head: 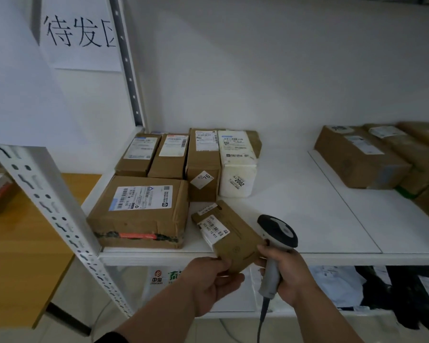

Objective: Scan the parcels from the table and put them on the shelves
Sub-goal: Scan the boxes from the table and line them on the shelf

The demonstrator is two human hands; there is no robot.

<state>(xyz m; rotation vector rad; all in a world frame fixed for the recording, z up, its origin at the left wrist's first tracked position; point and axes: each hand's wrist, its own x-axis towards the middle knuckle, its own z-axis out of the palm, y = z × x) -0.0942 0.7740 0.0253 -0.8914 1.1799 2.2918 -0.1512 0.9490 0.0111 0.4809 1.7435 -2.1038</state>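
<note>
A flat brown cardboard parcel (pixel 229 235) with a white barcode label lies tilted over the front edge of the white shelf (pixel 307 206). My left hand (pixel 209 283) pinches its near corner from below. My right hand (pixel 289 273) grips the grey handle of a barcode scanner (pixel 278 231), whose dark head points up beside the parcel's right edge. On the shelf to the left sits a large brown box (pixel 139 211). Behind it stands a row of three brown boxes (pixel 174 154) and a white parcel (pixel 237 164).
More brown boxes (pixel 372 157) are stacked at the shelf's right end. A white perforated upright (pixel 57 219) stands at the left front. A wooden table (pixel 15 243) with a box is at the left. Bags and parcels (pixel 357 285) fill the lower shelf.
</note>
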